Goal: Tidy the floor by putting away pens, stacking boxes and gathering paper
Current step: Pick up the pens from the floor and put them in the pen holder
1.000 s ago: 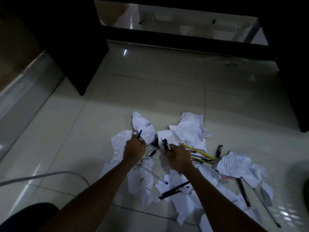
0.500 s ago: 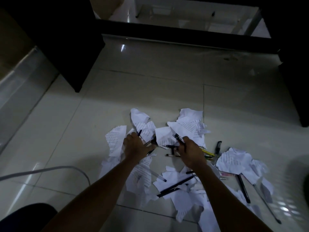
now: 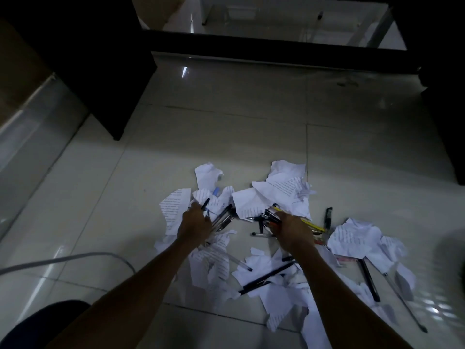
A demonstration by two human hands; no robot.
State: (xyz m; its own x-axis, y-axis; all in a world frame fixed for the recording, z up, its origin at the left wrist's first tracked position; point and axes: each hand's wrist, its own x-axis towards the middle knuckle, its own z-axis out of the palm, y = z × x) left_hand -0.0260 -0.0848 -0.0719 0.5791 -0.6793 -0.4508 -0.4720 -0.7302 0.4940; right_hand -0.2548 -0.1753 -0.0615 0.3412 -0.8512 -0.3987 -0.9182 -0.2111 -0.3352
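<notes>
Crumpled and torn printed paper point(image 3: 276, 195) lies scattered over the pale tiled floor point(image 3: 226, 132). Pens lie among it: a long black pen point(image 3: 266, 278) near me, another dark pen point(image 3: 368, 280) at the right, a clear one point(image 3: 261, 234) between my hands. My left hand point(image 3: 195, 226) grips a bundle of several pens point(image 3: 222, 219) that stick out toward the upper right. My right hand point(image 3: 293, 230) grips another bundle of dark and yellow pens point(image 3: 273, 214) above the paper.
A dark cabinet point(image 3: 100, 71) stands at the far left and dark furniture point(image 3: 442, 96) at the right. A black bar point(image 3: 276, 46) crosses the back. A grey cable point(image 3: 63, 259) curves over the floor at the left. My dark knee point(image 3: 37, 326) shows bottom left.
My right hand has moved right and gathered more pens into its grip. My left hand now holds several pens instead of one. The view has tilted slightly.
</notes>
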